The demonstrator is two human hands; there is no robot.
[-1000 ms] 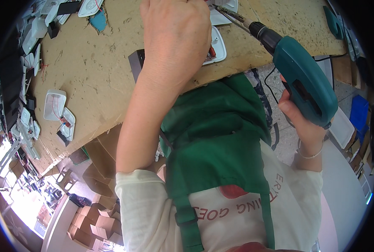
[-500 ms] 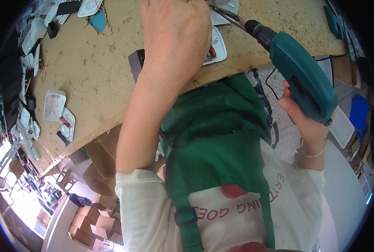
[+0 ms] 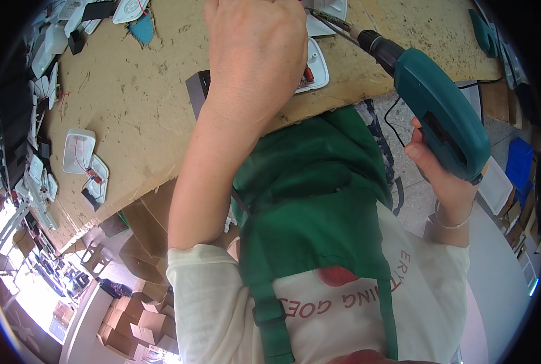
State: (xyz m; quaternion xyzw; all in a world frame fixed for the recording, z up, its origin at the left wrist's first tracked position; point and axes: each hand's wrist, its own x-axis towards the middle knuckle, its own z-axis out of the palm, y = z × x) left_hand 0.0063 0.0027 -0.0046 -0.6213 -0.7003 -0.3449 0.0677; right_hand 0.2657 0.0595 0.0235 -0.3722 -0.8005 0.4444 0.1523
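Observation:
My right hand is wrapped round the handle end of a teal power drill. The drill's black chuck and long bit point up and left, with the tip beside my left hand. My left hand reaches to the upper edge of the view, its fingers hidden there. Beneath it lies a white plastic housing half with a small red component. Another white piece shows behind the bit. A black box-shaped part sits beside my left wrist.
On the worn brown bench at left lie a white open case and a wired housing half. Many white and black parts pile along the far left. Cardboard boxes stand low at left, a blue bin at right.
The drill and my right hand have shifted very slightly right and down. My left hand stays almost in the same place.

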